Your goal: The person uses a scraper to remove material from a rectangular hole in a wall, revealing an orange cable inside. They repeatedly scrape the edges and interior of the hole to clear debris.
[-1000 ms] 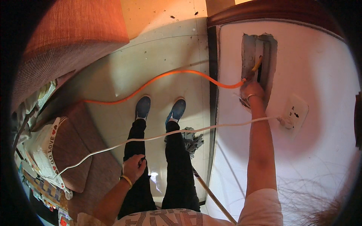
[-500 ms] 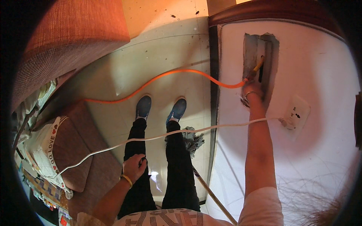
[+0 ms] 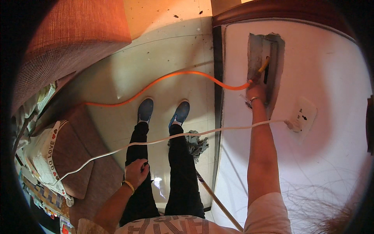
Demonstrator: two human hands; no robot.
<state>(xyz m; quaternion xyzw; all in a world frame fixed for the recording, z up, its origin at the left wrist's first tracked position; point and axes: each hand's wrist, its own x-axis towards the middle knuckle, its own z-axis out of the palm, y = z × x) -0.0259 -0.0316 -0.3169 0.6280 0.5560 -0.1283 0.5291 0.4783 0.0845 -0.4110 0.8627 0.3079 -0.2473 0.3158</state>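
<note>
My right arm stretches forward to a recess [image 3: 277, 74] cut into the white wall. There my right hand [image 3: 256, 93] is closed around the end of an orange hose [image 3: 187, 73], where it meets a short yellow tube [image 3: 265, 63]. That tube slants up to a dark slot inside the recess. The joint itself is partly hidden by my fingers. In front of my thighs hangs my left hand [image 3: 136, 171], its fingers curled in and the thumb against them. A dark spot shows between them; I cannot make out whether it is a thing held.
A white cable [image 3: 167, 139] crosses my legs to a wall socket [image 3: 304, 117]. A grey mop [image 3: 196, 146] with a long handle [image 3: 218, 199] stands beside my right leg. To the left are a reddish-brown sofa [image 3: 78, 35] and a brown cushioned seat [image 3: 74, 156]. Debris dots the floor.
The whole view has shifted slightly, so things sit a little further left. Both hands keep nearly the same places and grips.
</note>
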